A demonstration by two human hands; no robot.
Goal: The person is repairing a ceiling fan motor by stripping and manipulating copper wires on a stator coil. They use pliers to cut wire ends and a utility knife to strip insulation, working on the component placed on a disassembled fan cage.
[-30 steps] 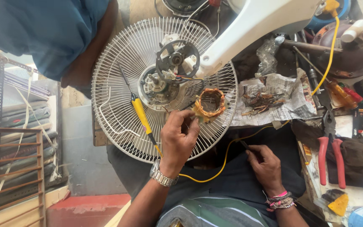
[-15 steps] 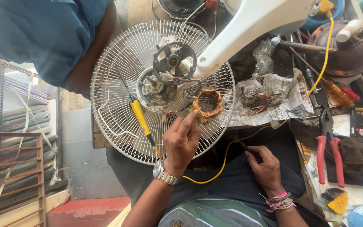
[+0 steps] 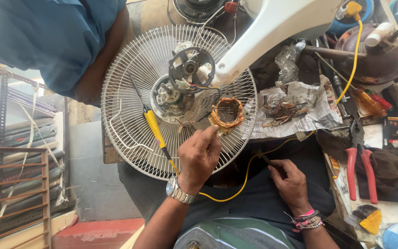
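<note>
Partly hidden, left hand (image 3: 199, 157) grip pinching copper coil (image 3: 227, 114), right hand (image 3: 292, 180) grip closed on half-hidden probe (image 3: 267, 160).

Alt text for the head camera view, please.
A person's left hand touches a copper-wound motor coil lying on a white fan guard, while the right hand rests on the lap holding a thin tool. A yellow-handled screwdriver lies on the guard.

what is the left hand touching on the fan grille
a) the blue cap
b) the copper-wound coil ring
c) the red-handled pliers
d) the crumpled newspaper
b: the left hand has its fingertips at the edge of the copper-wound coil ring, which lies on the white fan grille, while the right hand rests lower, by the yellow wire.
</note>
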